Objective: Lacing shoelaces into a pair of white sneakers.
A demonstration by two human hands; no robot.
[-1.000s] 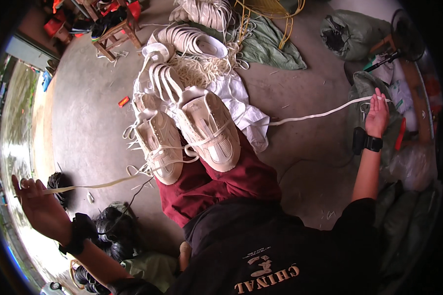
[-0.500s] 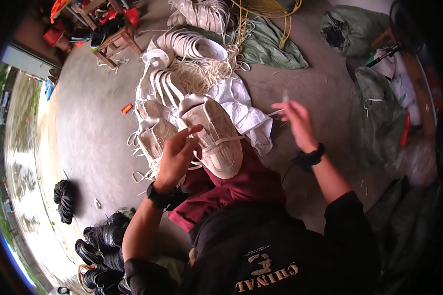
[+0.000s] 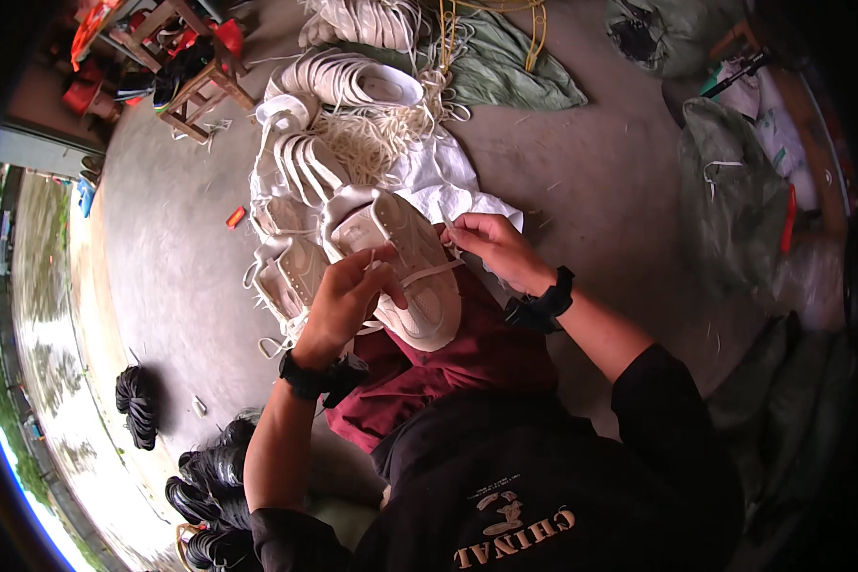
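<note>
A cream shoe upper [image 3: 412, 229] rests on my lap, toe toward me, with a pale shoelace [image 3: 431, 274] crossing its front. My left hand [image 3: 348, 294] lies over its left side, fingers curled at the lacing opening; part of their grip is hidden. By the right edge of the upper, my right hand [image 3: 498, 250] has its fingertips pinched together on the end of the lace. A second cream upper [image 3: 284, 276] with loose laces lies to the left, partly behind my left hand.
Stacked cream uppers [image 3: 338, 78] and a heap of loose laces [image 3: 372, 143] lie ahead, beside white sheeting [image 3: 439, 176]. A wooden chair [image 3: 205, 91] stands far left. Black bundles [image 3: 210, 486] are at the lower left, and green sacks [image 3: 729, 191] on the right.
My right hand has come in from the right, drawing close to the upper's right edge. My left hand stays over the upper, its thumb now lower on the front. The view has shifted slightly.
</note>
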